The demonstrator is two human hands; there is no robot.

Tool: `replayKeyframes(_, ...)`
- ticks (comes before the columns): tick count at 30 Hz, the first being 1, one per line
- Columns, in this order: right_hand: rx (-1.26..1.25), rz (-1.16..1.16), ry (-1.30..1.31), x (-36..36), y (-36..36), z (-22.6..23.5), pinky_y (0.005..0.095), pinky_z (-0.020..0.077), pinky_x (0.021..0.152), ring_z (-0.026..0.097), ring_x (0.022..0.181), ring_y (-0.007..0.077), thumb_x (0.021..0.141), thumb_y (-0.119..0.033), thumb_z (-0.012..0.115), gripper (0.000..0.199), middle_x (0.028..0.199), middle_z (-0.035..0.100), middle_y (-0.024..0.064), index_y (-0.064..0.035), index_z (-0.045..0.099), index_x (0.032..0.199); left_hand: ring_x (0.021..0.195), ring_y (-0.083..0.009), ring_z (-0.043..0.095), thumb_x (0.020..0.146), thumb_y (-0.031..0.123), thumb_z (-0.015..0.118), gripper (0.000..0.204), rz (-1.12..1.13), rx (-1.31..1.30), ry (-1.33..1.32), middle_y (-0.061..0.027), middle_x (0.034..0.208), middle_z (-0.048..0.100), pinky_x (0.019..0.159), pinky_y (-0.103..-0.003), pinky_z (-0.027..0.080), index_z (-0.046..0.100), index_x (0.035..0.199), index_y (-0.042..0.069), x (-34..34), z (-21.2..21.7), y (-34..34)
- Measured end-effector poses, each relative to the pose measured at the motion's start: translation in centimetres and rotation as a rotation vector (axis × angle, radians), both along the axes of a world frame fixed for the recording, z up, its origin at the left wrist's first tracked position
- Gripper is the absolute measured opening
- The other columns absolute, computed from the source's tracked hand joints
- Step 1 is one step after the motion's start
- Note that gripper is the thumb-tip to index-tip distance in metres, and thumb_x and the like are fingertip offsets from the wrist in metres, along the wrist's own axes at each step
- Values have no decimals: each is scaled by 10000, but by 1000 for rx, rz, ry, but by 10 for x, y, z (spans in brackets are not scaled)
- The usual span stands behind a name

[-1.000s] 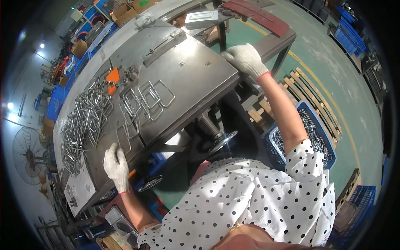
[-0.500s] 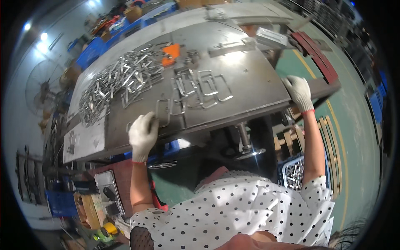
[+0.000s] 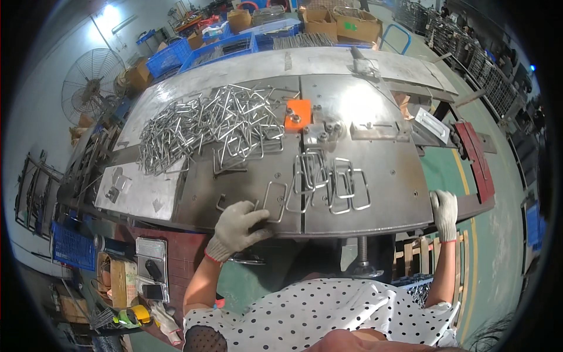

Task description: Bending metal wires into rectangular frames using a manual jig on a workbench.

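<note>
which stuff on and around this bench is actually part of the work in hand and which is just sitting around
In hand:
left hand on a bent wire loop
right hand on the edge of the steel table
finished wire loops
heap of bent wire pieces
orange block

Lying about:
standing fan
blue crates
cardboard boxes

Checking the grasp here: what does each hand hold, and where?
Left hand grips a wire loop at its near end; right hand grips the table edge.
</note>
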State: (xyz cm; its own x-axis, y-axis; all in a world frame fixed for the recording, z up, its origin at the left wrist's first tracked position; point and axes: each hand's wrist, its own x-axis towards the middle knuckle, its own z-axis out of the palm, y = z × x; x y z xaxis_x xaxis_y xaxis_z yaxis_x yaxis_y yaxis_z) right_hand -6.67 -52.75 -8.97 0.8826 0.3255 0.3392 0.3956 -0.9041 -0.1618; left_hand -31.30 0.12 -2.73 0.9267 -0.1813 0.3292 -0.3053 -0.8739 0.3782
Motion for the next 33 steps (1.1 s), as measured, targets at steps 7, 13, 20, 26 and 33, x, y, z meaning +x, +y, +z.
replayKeyframes(7,184,152,-241,12,63,72,452,466,899,607,924,384,922,-125,656,164,939,654,175,-21,680,1046,813,-336,651,888,351,763,289,37,-57,204,-116,873,630,708,-445,516,720,1047,115,38,16,-2)
replayKeyframes(13,145,751,-52,26,180,127,455,453,968,607,1034,347,880,-223,715,285,1039,665,119,-72,682,1119,844,-340,657,913,357,731,264,-94,-6,324,-112,911,629,726,-439,527,701,1003,111,75,22,3)
replayKeyframes(20,-77,1209,-47,44,286,115,433,449,973,609,1128,277,936,-348,675,394,1169,639,81,-125,634,1259,932,-360,668,941,348,679,267,-268,123,469,-132,1009,629,799,-462,545,673,1018,93,88,23,7)
replayKeyframes(26,13,1197,-73,82,364,110,432,499,880,646,1060,295,931,-292,664,289,1063,655,81,-111,664,1156,943,-347,680,962,290,669,238,-290,-80,456,-122,1016,692,850,-421,555,711,1100,102,99,57,31)
replayKeyframes(33,-298,1112,-90,78,433,85,432,542,878,671,1060,312,877,-182,659,223,1073,663,132,-59,682,1061,731,-60,549,1061,146,570,241,243,-1225,48,-3,882,635,626,-211,450,663,1256,37,159,66,83)
